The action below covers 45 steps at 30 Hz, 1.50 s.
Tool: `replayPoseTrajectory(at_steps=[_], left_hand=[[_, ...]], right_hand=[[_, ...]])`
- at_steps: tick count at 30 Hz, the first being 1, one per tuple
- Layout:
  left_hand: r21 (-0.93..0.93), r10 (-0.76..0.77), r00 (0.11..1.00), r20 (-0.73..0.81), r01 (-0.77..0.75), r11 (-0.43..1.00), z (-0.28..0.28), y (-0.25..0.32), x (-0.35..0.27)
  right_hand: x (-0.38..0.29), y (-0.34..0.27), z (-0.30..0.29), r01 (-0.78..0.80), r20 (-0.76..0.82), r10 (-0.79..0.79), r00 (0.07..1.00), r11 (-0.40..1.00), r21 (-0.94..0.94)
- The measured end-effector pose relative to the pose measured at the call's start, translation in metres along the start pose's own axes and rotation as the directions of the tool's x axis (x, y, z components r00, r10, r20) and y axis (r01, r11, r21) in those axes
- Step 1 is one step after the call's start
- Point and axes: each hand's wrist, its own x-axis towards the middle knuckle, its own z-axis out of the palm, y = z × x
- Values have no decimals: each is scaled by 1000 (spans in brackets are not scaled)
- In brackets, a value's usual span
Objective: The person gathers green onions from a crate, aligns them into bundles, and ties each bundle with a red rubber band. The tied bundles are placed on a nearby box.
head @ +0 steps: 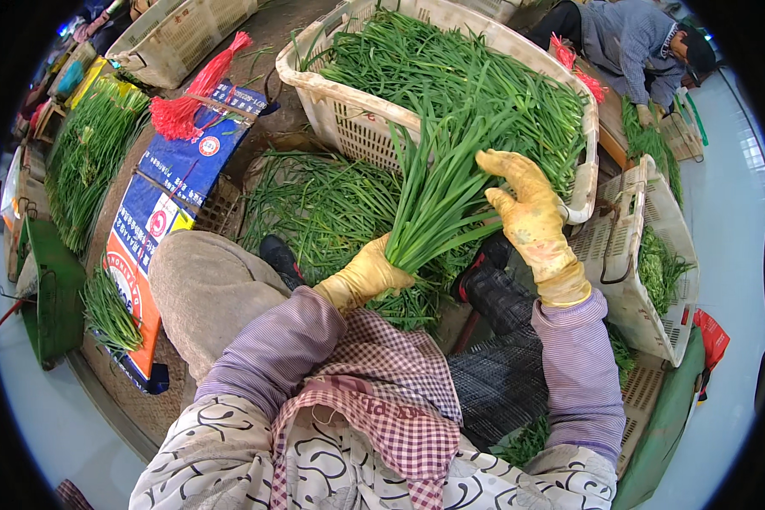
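My left hand, in a yellow rubber glove, grips a bunch of flat green leaves, probably garlic chives, near its lower end. The leaves fan upward toward a white plastic crate. My right hand, gloved the same way, is raised just right of the bunch with thumb and fingers apart, holding nothing. Beyond both hands, the white crate is heaped with loose green leaves. More leaves lie scattered on the floor between my feet, below the crate.
A flattened printed cardboard at left bears red plastic ties and a small bundle of greens. Farther left lies a large heap of greens. A tilted white crate stands at right. A co-worker bends over greens at upper right.
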Motion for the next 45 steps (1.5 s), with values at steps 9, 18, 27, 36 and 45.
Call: replayPoseTrajectory(at_steps=[9, 18, 27, 36, 45], left_hand=[[-3, 53, 999, -14, -53, 999, 2, -4, -2], [55, 127, 992, -13, -126, 991, -5, -15, 6], [154, 90, 995, -45, -82, 985, -3, -4, 1], [996, 360, 932, 31, -60, 71, -32, 87, -55], [631, 451, 848, 279, 192, -752, -112, 180, -194]], right_hand=[[5, -10, -3, -106, 159, 174, 972, 926, -364], [-5, 8, -5, -142, 247, 224, 943, 939, -312], [-22, 10, 14, -351, 85, 341, 936, 890, 292], [-54, 64, -18, -299, -159, 321, 934, 943, 144], [-59, 65, -7, -583, 3, 609, 793, 758, 292]])
